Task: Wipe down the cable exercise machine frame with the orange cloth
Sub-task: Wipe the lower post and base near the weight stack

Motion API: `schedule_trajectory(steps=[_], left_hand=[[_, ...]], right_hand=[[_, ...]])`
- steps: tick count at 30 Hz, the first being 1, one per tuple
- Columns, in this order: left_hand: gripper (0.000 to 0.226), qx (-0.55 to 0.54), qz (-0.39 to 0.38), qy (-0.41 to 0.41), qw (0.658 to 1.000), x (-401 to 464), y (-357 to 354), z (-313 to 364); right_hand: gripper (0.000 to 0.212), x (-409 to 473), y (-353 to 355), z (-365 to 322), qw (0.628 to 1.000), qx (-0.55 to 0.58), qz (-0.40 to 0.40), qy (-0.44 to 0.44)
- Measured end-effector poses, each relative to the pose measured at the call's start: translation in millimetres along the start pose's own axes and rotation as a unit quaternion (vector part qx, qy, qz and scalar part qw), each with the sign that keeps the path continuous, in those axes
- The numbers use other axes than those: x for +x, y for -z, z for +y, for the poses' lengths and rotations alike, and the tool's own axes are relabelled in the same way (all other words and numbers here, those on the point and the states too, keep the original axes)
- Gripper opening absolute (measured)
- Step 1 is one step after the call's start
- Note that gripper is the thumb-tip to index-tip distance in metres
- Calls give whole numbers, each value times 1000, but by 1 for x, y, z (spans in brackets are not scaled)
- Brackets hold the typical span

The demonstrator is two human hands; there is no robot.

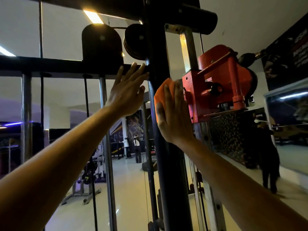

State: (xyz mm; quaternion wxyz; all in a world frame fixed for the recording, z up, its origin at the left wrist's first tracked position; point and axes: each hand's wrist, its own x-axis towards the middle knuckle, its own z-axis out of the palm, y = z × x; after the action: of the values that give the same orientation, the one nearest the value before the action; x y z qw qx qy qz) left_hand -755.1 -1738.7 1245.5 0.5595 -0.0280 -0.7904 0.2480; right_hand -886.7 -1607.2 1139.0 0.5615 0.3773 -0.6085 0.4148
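Wiping the upright right now, by the look of it. The right hand [173, 112] sits centre frame with fingers straight, pressing the orange cloth [162, 93] flat against the black vertical post [165, 164] of the cable machine frame, so it's pushing more than gripping. The cloth peeks out above and left of the fingers, and its right side is hard up against the red pulley carriage [215, 82]. The left hand [127, 90] is just left of the post, fingers spread and straight, tips touching the dark crossbar [50, 65], holding nothing. What matters is that the post's long axis runs top to bottom of the frame, so I'd guess the cloth travels along it next, and down looks easier since the carriage crowds its right side. The right hand is the nearer one.
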Motion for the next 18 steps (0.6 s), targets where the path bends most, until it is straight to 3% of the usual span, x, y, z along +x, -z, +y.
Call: schedule_trajectory(steps=[4,7,12,14,17,18], left_hand=[[62,-29,-13,4,999,-16,-11,12],[65,-52,-55,-2,997,-37,-18,13],[43,-227,-72,85,968,-59,-20,19],[36,-348,-92,171,917,-45,-19,26],[28,-536,-115,289,785,-20,-13,39],[29,-564,-114,312,756,-17,-11,43]], right_hand=[[67,37,1,-4,999,-40,8,-24],[66,3,2,-6,997,-73,6,-13],[67,-68,5,-17,999,-16,-43,-30],[67,-49,4,-22,999,2,-31,-42],[68,-18,-2,-19,1000,-4,-13,-26],[68,-19,-4,-16,1000,-8,-15,-24]])
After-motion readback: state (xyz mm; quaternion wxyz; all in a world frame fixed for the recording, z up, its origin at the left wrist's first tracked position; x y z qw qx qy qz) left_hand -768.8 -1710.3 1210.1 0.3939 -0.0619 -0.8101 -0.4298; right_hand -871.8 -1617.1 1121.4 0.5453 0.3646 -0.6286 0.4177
